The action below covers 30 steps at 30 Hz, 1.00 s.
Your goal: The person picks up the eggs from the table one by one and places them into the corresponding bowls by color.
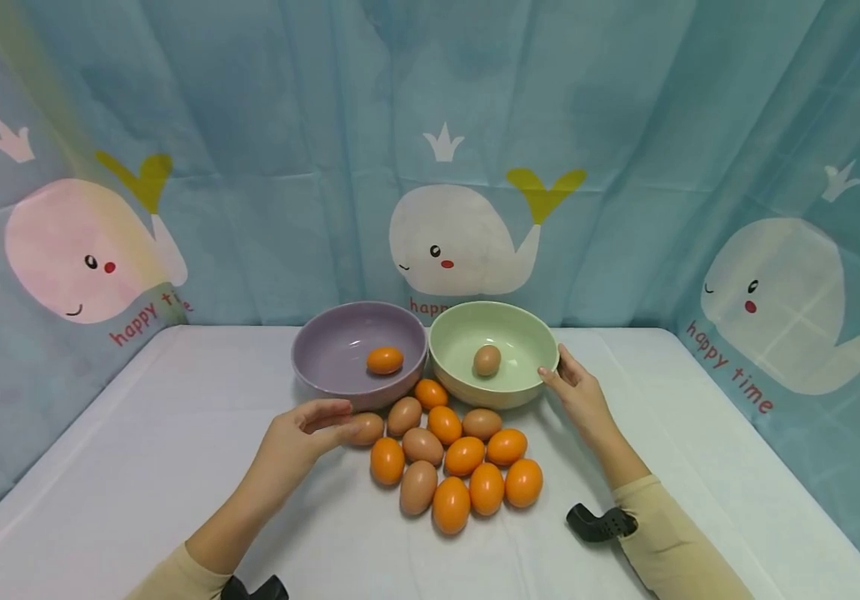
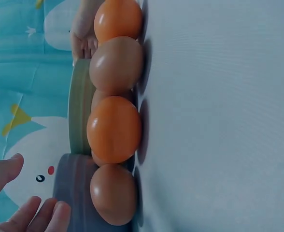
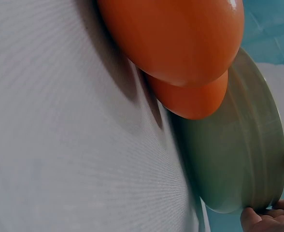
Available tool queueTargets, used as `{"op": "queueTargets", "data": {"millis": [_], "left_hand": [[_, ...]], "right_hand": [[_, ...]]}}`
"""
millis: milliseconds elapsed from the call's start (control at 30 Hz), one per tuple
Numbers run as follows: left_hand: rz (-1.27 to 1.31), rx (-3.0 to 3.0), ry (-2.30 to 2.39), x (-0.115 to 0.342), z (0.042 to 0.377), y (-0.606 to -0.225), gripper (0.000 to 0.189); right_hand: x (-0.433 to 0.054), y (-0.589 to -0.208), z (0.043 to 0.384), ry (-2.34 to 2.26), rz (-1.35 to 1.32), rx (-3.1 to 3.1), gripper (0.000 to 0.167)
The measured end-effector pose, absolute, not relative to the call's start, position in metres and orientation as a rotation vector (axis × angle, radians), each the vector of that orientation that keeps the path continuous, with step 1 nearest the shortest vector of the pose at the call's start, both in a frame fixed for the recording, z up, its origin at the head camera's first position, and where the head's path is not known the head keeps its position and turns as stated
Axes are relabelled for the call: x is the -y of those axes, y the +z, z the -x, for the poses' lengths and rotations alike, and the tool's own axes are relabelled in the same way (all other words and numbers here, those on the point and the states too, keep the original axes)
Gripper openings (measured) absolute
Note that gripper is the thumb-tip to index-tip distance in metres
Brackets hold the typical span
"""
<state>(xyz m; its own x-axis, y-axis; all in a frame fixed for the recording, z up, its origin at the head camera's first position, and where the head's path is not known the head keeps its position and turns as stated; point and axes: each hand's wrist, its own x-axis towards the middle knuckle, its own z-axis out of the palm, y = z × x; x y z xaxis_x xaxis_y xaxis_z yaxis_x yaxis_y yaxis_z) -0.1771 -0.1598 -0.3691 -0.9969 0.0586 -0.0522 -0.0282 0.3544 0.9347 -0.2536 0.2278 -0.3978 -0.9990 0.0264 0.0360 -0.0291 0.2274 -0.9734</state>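
Observation:
My left hand (image 1: 301,442) hovers at the left end of a group of eggs, its fingers apart and holding nothing. Closest to it is a brown egg (image 1: 366,428); the left wrist view has a gap between the fingertips (image 2: 60,217) and that egg (image 2: 114,194). With thumb and fingers, my right hand (image 1: 582,396) grips the right rim of a light green bowl (image 1: 448,379). Inside this bowl lies one brown egg (image 1: 487,360). The purple bowl (image 1: 325,354) beside it contains one orange egg (image 1: 385,360).
Several orange eggs (image 1: 451,505) and brown eggs (image 1: 418,487) lie close together on the white table (image 1: 137,467) in front of the bowls. A blue curtain (image 1: 272,208) printed with whales hangs right behind the bowls and along the sides.

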Motion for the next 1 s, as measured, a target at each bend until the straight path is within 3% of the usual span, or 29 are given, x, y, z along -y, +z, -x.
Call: {"op": "queueTargets", "data": {"millis": [1000], "left_hand": [[0.135, -2.61, 1.656, 0.172, 0.188, -0.395, 0.058]], "right_hand": [[-0.228, -0.399, 0.254, 1.91, 0.01, 2.424, 0.074]]}}
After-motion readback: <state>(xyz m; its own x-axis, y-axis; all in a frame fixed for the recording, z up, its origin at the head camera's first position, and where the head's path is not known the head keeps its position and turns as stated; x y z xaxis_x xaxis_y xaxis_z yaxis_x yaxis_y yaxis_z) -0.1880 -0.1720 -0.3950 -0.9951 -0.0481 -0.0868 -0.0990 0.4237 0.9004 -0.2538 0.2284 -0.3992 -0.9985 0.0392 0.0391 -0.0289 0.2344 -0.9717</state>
